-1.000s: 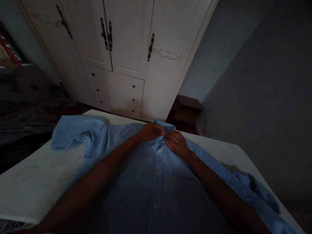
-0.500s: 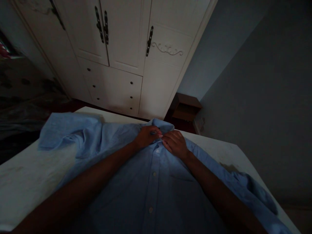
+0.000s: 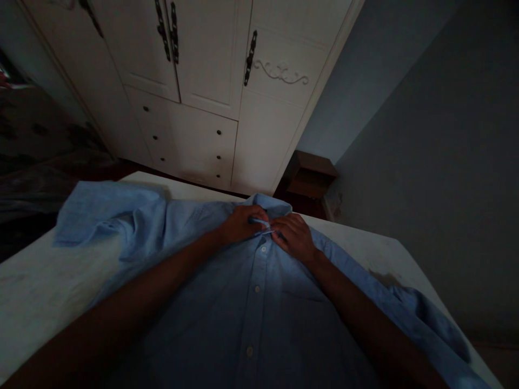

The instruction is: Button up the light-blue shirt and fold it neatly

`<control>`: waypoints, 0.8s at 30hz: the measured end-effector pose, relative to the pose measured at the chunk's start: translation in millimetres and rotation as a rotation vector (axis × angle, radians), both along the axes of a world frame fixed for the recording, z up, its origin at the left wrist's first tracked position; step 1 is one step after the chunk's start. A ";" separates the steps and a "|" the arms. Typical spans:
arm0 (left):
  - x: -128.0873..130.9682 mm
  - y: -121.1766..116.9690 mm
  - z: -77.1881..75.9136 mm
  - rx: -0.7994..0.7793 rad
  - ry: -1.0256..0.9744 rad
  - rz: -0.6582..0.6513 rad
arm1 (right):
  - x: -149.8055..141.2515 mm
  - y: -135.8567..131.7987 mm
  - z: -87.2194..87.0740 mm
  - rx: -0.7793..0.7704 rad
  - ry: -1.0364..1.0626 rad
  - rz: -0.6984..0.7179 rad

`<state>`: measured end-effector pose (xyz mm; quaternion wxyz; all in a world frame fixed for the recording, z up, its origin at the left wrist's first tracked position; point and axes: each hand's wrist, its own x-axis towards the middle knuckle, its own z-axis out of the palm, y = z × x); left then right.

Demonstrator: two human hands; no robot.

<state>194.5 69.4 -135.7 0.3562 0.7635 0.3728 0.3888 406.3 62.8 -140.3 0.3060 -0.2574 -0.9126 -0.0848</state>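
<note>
A light blue button shirt (image 3: 194,313) lies front up across a white table, its collar (image 3: 272,204) at the far edge and its sleeves spread to both sides. At the neck, my left hand (image 3: 243,222) pinches one edge of the shirt front just below the collar. Close against it, my right hand (image 3: 295,237) grips the other edge with bent fingers. The fabric between the fingertips is lifted; whether a button is there is hidden. Below the hands, several pale buttons run down the placket (image 3: 253,319), and the top visible one (image 3: 263,249) looks fastened.
The white table (image 3: 36,286) shows on both sides of the shirt. Behind it stands a white wardrobe (image 3: 206,65) with dark handles and drawer knobs. A small brown cabinet (image 3: 311,167) stands on the floor by the grey wall (image 3: 446,162). Dark, indistinct items lie at the left.
Both hands stay at the collar. My fingers have shifted slightly, and a folded strip of shirt edge now shows between them. The view has tilted down a little.
</note>
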 end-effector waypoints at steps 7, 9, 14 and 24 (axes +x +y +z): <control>4.6 -4.0 -2.1 0.085 0.045 0.082 | -1.3 -0.8 1.9 0.020 0.038 0.016; 6.5 -4.8 -4.1 0.102 0.069 0.126 | -1.0 -0.4 2.0 0.000 0.038 0.020; 10.2 -4.3 -8.7 0.068 0.034 0.176 | -0.8 -0.4 1.4 0.002 0.038 0.017; 4.5 -4.7 0.0 0.156 0.173 0.096 | -2.9 -0.3 0.9 0.106 0.043 0.035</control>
